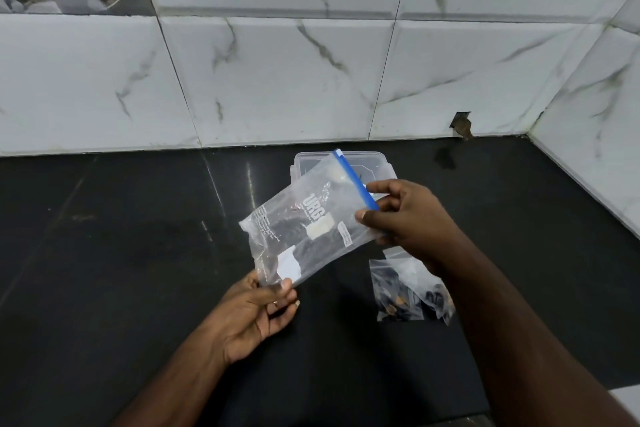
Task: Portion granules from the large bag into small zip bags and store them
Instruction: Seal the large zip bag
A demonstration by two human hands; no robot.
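I hold a large clear zip bag (pixel 304 222) with white print and a blue zip strip tilted above the black counter. My left hand (pixel 258 315) pinches its bottom corner. My right hand (pixel 401 215) grips the top edge at the blue strip. Dark granules show faintly through the plastic. Several small clear zip bags (pixel 405 291) holding dark granules lie on the counter under my right forearm, partly hidden by it.
A clear plastic container (pixel 379 163) stands behind the large bag near the wall. White marbled tiles form the back wall and the right side wall (pixel 588 107). The black counter (pixel 121 236) stretches left.
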